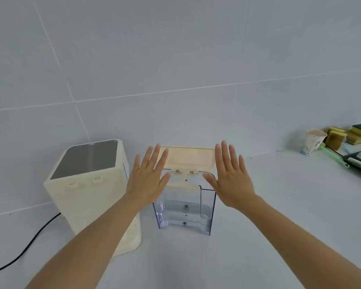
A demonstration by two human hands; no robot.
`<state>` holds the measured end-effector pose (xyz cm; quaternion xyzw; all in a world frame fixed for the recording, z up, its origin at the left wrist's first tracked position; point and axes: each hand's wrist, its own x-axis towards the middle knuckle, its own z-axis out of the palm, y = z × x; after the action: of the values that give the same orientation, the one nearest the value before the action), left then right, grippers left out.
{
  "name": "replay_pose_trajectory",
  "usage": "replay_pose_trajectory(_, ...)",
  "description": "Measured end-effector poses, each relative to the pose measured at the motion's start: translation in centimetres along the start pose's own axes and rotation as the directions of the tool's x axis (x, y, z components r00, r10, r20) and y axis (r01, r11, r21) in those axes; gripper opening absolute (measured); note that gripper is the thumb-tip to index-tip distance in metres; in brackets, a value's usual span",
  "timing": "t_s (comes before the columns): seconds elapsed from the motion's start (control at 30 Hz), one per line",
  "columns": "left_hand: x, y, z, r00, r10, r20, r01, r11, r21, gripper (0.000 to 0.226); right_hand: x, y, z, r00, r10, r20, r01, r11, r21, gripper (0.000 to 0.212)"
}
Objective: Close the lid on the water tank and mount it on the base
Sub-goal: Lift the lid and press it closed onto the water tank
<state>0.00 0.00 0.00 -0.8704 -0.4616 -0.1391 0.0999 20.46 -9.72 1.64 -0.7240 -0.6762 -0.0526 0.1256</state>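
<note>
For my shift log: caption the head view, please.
Open left hand and right hand flank clear water tank, lid raised, base beside.

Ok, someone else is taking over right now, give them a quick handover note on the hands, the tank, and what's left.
Left hand: open, flat, holding nothing, over the tank's left edge.
Right hand: open, empty, over its right edge.
Water tank: clear, upright on the counter, to the right of the base.
Lid: flipped up and back on its hinge, still open.
Done: nothing yet.
Left: swing the lid shut, then lift the tank and mount it on the base.
</note>
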Motion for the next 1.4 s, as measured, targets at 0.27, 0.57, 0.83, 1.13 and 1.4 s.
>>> replay_pose_trajectory(0.27,-0.2,-0.4,2.2,1.0,0.029,0.009,-0.03,0.999,0.043,0.07,-0.1,-0.2,1.9,0.997,0.018,0.081,-0.019,1.0,0.022,0.08)
replay_pose_trajectory(0.57,2.1,-1.1,1.5,0.972,-0.139,0.187,0.153,0.986,-0.062,0.067,2.5,-1.0,1.8,0.957,0.211,0.197,-0.272,0.889,0.367,0.078)
replay_pose_trajectory(0.83,5.5,-1.1,0.6,0.851,-0.359,0.383,0.503,0.767,-0.399,0.069,5.5,-1.6,0.9,0.897,0.33,0.294,-0.439,0.58,0.686,0.08)
replay_pose_trajectory(1.13,7.2,-0.2,-0.5,0.789,-0.359,0.498,0.614,0.437,-0.657,0.057,6.1,-1.7,0.3,0.823,0.369,0.433,-0.552,0.336,0.763,0.066)
replay_pose_trajectory(1.4,6.4,0.1,-1.5,0.798,-0.404,0.448,0.584,0.336,-0.739,0.058,5.4,-1.5,-0.2,0.841,0.379,0.385,-0.505,0.296,0.811,0.042)
